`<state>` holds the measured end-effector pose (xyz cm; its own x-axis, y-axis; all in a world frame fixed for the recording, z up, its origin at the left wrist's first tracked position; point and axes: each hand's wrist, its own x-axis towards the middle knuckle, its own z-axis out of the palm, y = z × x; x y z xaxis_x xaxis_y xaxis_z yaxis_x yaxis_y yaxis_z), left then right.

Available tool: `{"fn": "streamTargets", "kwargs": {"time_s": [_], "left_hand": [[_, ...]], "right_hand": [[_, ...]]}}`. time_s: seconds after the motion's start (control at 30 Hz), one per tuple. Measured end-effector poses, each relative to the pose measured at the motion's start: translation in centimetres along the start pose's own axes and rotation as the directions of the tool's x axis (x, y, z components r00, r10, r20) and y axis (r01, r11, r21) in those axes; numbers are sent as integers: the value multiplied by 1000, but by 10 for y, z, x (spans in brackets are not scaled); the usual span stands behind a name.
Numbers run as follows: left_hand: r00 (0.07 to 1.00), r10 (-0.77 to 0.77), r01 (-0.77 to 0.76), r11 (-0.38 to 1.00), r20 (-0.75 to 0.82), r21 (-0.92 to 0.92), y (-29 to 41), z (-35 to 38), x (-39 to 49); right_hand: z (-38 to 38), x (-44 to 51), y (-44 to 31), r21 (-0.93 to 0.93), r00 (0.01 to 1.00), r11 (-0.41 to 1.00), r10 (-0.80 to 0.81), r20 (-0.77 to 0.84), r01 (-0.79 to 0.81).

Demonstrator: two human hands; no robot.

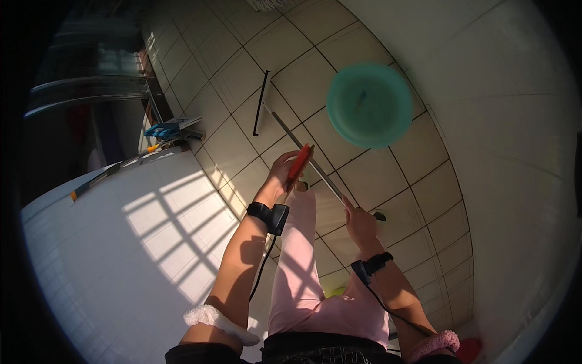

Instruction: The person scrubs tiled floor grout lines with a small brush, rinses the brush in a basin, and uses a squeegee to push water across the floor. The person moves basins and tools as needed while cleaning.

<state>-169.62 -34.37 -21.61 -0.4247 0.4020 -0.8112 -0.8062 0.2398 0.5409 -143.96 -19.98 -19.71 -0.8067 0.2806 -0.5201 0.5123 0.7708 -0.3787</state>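
Observation:
My left hand (278, 176) grips a brush with red bristles (298, 167) and a thin brown back, held at a slant. In my right hand (362, 228) is the metal pole (325, 178) of a floor squeegee, the hand closed around its near end. The pole runs forward and left, passing close by the brush; whether they touch I cannot tell. At its far end the squeegee's long black blade (261, 104) lies at the tiled floor (363, 182). Ahead and to the right, a teal plastic basin (335, 111) stands apart from both hands. Its contents are blurred.
A blue flat mop head (163, 130) and a grey-and-yellow handle (120, 167) are by the sunlit white tiled wall (154, 218). Beyond is a dark opening with a metal frame (86, 93). Another pale wall (509, 182) bounds the right. A red object (469, 349) sits low right.

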Motion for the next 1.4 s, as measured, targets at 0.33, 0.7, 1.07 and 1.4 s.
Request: {"fn": "streamTargets", "kwargs": {"time_s": [0.33,0.7,1.07,1.4], "left_hand": [[969,-206,242,690,-135,682,19,1,312],[961,-277,223,755,-8,616,-59,20,411],[914,-405,333,759,6,559,-64,33,409],[933,-340,288,902,120,320,-45,42,389]], "right_hand": [[73,51,-119,276,944,909,264,196,-312],[96,78,-111,399,901,809,367,231,-432],[109,87,-121,520,896,731,394,206,-442],[98,86,-126,534,911,739,315,267,-412]]}}
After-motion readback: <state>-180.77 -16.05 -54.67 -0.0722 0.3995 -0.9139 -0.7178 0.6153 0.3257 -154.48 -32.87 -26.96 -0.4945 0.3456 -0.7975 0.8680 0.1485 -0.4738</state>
